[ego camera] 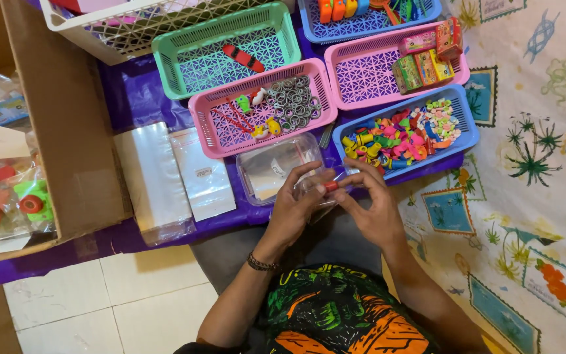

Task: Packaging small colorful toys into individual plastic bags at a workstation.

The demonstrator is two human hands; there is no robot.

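My left hand [294,206] and my right hand [375,208] meet over my lap at the near edge of the purple mat [135,98]. Together they hold a small clear plastic bag [319,196], and a small red piece [331,186] sits pinched at the fingertips between them. Just beyond my hands lies a clear plastic tub [273,167]. A blue basket [470,134] of small colourful pieces stands past my right hand.
A pink basket [212,134] holds metal rings and small toys. Further back are a green basket [171,65] with a red toy, a second pink basket [348,72] with little boxes, and another blue basket [312,26]. Stacked clear bags [155,177] and a cardboard box [67,131] lie left.
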